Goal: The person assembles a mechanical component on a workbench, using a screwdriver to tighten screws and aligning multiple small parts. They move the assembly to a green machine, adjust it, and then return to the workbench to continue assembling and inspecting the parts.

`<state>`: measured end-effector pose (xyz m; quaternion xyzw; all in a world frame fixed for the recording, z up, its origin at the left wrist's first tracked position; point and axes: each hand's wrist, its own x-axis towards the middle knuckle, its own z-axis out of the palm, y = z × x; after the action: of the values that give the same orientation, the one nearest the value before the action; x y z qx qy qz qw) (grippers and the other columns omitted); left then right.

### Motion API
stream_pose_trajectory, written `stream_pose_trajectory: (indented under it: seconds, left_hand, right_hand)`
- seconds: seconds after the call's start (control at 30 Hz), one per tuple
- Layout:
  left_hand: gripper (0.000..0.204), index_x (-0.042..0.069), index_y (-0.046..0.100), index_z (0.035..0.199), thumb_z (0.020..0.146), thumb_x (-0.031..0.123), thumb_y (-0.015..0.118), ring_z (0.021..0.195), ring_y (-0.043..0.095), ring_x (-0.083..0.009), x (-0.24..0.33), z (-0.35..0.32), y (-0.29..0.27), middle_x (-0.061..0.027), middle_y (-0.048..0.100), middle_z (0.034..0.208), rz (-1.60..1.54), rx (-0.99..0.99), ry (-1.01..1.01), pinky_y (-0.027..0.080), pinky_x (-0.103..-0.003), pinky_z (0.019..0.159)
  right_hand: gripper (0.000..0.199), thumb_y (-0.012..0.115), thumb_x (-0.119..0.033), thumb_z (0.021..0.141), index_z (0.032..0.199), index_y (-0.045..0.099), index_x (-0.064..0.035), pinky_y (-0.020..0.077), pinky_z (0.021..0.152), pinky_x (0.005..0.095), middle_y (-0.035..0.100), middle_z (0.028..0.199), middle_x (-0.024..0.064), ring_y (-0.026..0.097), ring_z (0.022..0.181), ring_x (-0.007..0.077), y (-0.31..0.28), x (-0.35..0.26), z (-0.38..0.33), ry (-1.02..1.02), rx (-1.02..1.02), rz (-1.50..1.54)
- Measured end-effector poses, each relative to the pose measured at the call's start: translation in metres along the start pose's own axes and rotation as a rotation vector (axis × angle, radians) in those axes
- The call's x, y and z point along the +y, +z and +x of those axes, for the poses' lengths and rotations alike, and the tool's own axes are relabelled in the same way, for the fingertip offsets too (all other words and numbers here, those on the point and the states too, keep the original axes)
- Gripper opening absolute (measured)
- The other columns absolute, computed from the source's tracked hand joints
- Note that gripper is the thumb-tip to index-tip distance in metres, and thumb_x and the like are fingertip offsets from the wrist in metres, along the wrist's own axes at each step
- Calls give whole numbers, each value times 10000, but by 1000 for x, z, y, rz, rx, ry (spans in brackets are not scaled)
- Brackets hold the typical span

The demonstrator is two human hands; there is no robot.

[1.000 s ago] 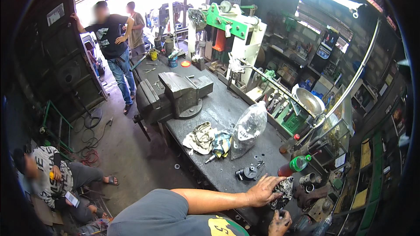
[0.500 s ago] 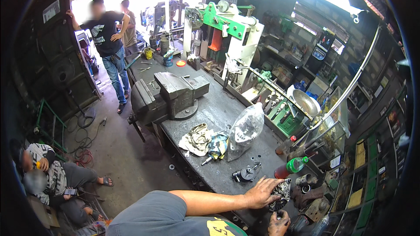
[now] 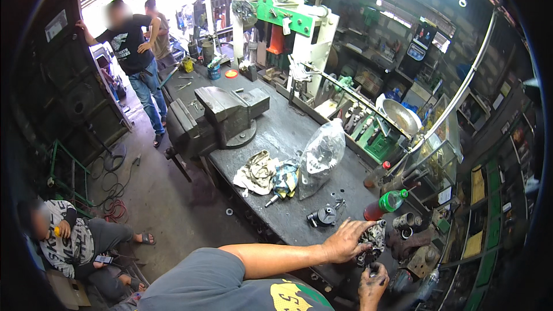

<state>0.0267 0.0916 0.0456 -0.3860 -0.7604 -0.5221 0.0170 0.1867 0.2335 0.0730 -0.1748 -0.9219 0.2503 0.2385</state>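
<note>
At the bench's near right end, my left hand (image 3: pixel 347 243) reaches across and grips a greasy metal machine part (image 3: pixel 378 235), fingers along its top and thumb at its side. Just below the part is my right hand (image 3: pixel 373 283), its blackened fingers curled and pinched together. Whatever they hold, if anything, is too small and dark to make out. Left of the part lies a dark round metal component (image 3: pixel 326 215) with a few small pieces beside it. A green-capped bottle of red liquid (image 3: pixel 385 205) lies tilted behind the part.
A large vise (image 3: pixel 224 118), rags (image 3: pixel 257 174) and a clear plastic bag (image 3: pixel 322 155) occupy the workbench (image 3: pixel 276 213). A green-and-white press (image 3: pixel 288 14) stands behind. One person (image 3: pixel 135 46) stands by the doorway, another behind; someone (image 3: pixel 75 236) sits at lower left.
The view has tipped down slightly, so the bench sits higher in the picture. My left hand stays on the metal part; more of my right hand and wrist shows. The seated person's head has risen.
</note>
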Motion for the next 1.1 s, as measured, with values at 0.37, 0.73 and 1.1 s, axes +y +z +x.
stream_pose_trajectory:
  seconds: [0.37,0.73,1.1]
  left_hand:
    - [734,102,418,1605,1004,361,751,1421,523,-419,0,2,-4,-202,565,1494,16,10,-17,299,-663,1254]
    - [729,43,461,1561,966,303,792,1337,576,-430,0,7,-9,-220,613,1434,18,22,24,404,-575,1168]
    - [773,72,351,1649,1036,381,706,1425,502,-452,-11,3,9,-240,533,1525,-17,-33,38,361,-548,1231]
  right_hand:
    - [225,782,-110,907,1069,735,38,591,761,458,753,950,233,748,816,399,-18,-13,9,43,-118,-38]
    - [244,771,-73,907,1129,697,-6,583,767,482,741,972,210,732,851,430,-15,0,8,-91,-92,28]
    - [324,866,-254,932,1121,772,-9,606,779,441,784,967,210,739,825,376,-32,4,-11,-86,-104,-199]
